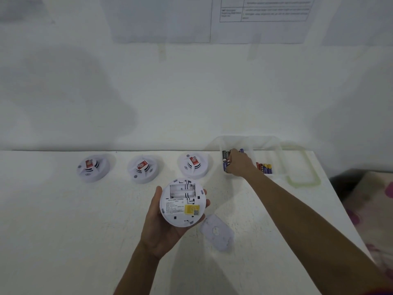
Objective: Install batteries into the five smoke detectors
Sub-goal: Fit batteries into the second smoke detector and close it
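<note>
A white tabletop (63, 231) fills the lower part of the view and meets a pale wall, where a printed paper sheet (263, 20) is taped up, its text too blurred to read. At the table's far right stands a clear plastic box (274, 150), with its translucent green-rimmed lid (303, 185) lying just beside it on the right. Along the back edge, left of the box, three round white smoke detectors sit face up in a row – the left detector (93, 168), the middle detector (143, 169) and the right detector (193, 165), each with a red label on its raised centre. In front of them the left hand (161, 228) cradles a fourth round white detector (182, 202) above the table with its back turned up (open battery bay toward the far side, yellow sticker nearer), thumb on the left rim and fingertips curled round the right rim. The right hand (241, 163) reaches into the box's left section, its fingers down on the dark upright batteries (225, 160) – whether it grips one cannot be told. A flat white back cover (217, 232) lies on the table just right of the held detector. A smaller cluster of red, yellow and blue batteries (264, 168) stands in the box's right section.
</note>
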### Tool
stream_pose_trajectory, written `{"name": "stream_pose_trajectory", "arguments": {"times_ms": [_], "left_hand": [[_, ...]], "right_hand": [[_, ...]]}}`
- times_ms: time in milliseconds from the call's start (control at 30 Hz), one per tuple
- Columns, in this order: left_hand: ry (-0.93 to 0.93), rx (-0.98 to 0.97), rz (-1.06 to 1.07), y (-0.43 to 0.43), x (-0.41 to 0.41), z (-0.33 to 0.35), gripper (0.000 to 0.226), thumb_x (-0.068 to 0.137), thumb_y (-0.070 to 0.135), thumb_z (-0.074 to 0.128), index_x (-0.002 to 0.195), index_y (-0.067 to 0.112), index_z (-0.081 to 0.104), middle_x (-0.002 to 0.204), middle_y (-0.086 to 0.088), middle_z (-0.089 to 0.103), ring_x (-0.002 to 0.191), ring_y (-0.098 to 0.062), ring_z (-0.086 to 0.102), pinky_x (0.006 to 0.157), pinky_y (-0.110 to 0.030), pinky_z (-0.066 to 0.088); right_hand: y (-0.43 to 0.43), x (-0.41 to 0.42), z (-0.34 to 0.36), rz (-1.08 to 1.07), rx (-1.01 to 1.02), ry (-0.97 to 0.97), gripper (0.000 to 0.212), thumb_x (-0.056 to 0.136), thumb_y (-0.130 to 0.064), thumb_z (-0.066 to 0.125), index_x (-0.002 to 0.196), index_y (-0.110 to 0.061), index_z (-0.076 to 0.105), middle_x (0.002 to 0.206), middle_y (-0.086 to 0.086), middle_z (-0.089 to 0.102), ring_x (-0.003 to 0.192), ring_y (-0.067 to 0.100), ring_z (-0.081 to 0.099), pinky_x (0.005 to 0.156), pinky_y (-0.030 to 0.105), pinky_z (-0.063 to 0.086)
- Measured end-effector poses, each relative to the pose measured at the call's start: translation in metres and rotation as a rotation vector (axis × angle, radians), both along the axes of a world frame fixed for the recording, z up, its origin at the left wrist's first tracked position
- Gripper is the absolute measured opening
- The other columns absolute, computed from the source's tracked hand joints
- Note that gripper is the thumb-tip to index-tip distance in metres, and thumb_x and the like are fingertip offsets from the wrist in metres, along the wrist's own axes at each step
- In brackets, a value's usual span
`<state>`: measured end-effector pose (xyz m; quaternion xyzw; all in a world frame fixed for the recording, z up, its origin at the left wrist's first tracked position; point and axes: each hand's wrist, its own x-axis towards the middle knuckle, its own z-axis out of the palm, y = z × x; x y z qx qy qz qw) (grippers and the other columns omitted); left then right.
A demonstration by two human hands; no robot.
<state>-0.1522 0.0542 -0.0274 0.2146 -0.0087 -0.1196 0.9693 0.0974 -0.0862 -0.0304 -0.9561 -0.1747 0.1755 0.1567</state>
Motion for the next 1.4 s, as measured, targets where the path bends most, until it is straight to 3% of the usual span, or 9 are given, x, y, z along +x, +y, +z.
{"name": "stream_pose_trajectory", "arguments": {"times_ms": [200,300,367,533,867,1033,1167,1300,1400], "left_hand": [[0.015,-0.005,0.006,0.002,-0.002,-0.001,0.070,0.096,0.056,0.028,0.149,0.010,0.019,0.153,-0.022,0.020,0.141,-0.042,0.015,0.116,-0.050,0.004],[0.027,-0.023,0.009,0.001,-0.004,-0.003,0.070,0.096,0.056,0.028,0.149,0.011,0.016,0.153,-0.022,0.021,0.141,-0.043,0.015,0.116,-0.051,0.006],[0.027,-0.022,0.015,0.002,-0.005,-0.005,0.070,0.096,0.056,0.029,0.149,0.011,0.015,0.153,-0.022,0.021,0.141,-0.043,0.016,0.116,-0.051,0.007],[0.042,-0.013,0.034,0.003,-0.006,-0.006,0.072,0.096,0.056,0.031,0.149,0.012,0.012,0.153,-0.022,0.022,0.141,-0.043,0.016,0.116,-0.051,0.008],[0.037,-0.016,0.043,0.008,-0.006,-0.008,0.071,0.096,0.056,0.032,0.149,0.011,0.017,0.153,-0.022,0.023,0.141,-0.042,0.017,0.116,-0.050,0.008],[0.053,-0.021,0.049,0.012,-0.008,-0.011,0.072,0.095,0.056,0.034,0.149,0.012,0.016,0.152,-0.022,0.023,0.140,-0.042,0.018,0.116,-0.050,0.005],[0.041,-0.011,0.053,0.014,-0.008,-0.011,0.072,0.095,0.056,0.033,0.149,0.012,0.012,0.152,-0.022,0.023,0.140,-0.042,0.018,0.116,-0.049,0.004],[0.048,-0.026,0.046,0.014,-0.008,-0.011,0.072,0.096,0.055,0.033,0.149,0.011,0.015,0.152,-0.023,0.023,0.141,-0.042,0.018,0.116,-0.050,0.007],[0.061,-0.040,0.036,0.014,-0.007,-0.011,0.072,0.095,0.055,0.034,0.149,0.012,0.013,0.152,-0.023,0.023,0.140,-0.043,0.018,0.116,-0.050,0.009]], "right_hand": [[0.004,0.006,0.009,-0.072,0.078,-0.018,0.016,0.082,-0.011,0.056,0.083,-0.008,0.041,0.098,0.017,0.053,0.075,0.027,0.053,0.054,0.027,0.040],[0.004,0.011,0.016,-0.078,0.062,-0.076,0.016,0.078,-0.005,0.051,0.066,-0.008,0.040,0.094,0.018,0.051,0.070,0.029,0.054,0.058,0.028,0.043],[0.002,0.013,0.021,-0.025,-0.006,-0.143,0.004,0.079,-0.006,0.051,0.078,-0.003,0.049,0.091,0.013,0.050,0.077,0.029,0.055,0.064,0.028,0.041],[0.000,0.021,0.033,0.288,-0.438,-0.417,0.024,0.082,-0.019,0.055,0.104,-0.012,0.057,0.099,0.006,0.061,0.087,0.025,0.063,0.066,0.028,0.040],[0.005,0.023,0.037,0.290,-0.718,-0.277,0.028,0.078,-0.008,0.061,0.105,-0.016,0.064,0.101,0.002,0.065,0.093,0.022,0.065,0.063,0.029,0.041],[0.009,0.020,0.026,0.269,-0.706,-0.334,0.027,0.076,-0.007,0.059,0.099,-0.019,0.065,0.068,-0.004,0.047,0.081,0.018,0.064,0.056,0.022,0.039],[0.006,0.024,0.029,0.300,-0.640,-0.330,0.028,0.077,-0.008,0.060,0.104,-0.015,0.061,0.073,-0.001,0.046,0.077,0.020,0.059,0.061,0.027,0.040],[-0.003,0.029,0.039,0.206,-0.368,-0.143,0.038,0.076,-0.027,0.065,0.106,-0.012,0.046,0.086,0.002,0.052,0.081,0.022,0.055,0.066,0.031,0.042],[-0.013,0.027,0.048,0.030,-0.025,0.107,0.034,0.078,-0.026,0.065,0.102,-0.011,0.045,0.081,0.005,0.058,0.064,0.017,0.049,0.055,0.027,0.038]]}}
